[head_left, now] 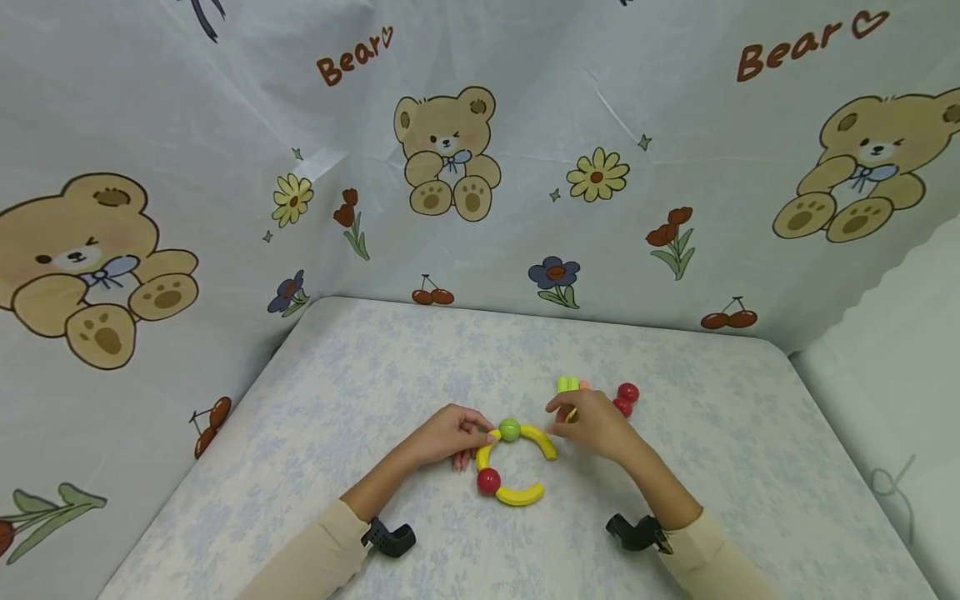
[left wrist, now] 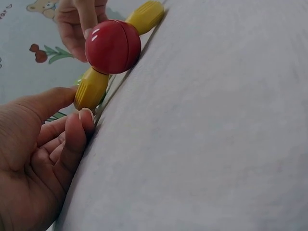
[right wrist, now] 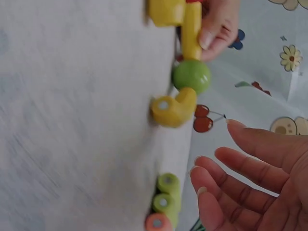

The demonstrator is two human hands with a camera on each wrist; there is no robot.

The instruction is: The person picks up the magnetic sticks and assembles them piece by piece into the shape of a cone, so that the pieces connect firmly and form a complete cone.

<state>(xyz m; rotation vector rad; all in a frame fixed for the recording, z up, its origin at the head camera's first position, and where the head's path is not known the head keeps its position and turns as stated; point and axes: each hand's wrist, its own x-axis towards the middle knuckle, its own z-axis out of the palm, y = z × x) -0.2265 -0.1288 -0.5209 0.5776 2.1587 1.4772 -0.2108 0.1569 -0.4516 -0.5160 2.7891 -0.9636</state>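
Note:
On the table lies an unclosed ring of curved yellow magnetic rods joined by a green ball (head_left: 510, 430) and a red ball (head_left: 488, 481). My left hand (head_left: 450, 435) pinches the upper-left yellow rod (left wrist: 91, 90) between thumb and fingers, just beside the red ball. Another yellow rod (head_left: 521, 497) curves from the red ball, and a third yellow rod (head_left: 542, 442) leads off the green ball with a grey disc on its free end. My right hand (right wrist: 255, 178) is apart from the ring, to its right, fingers loosely bent and holding nothing.
Past my right hand lie short light-green rods (head_left: 567, 383) beside an orange-pink rod (right wrist: 158, 223). Two loose red balls (head_left: 627, 393) sit to their right. A bear-printed cloth (head_left: 510, 250) hangs behind the table.

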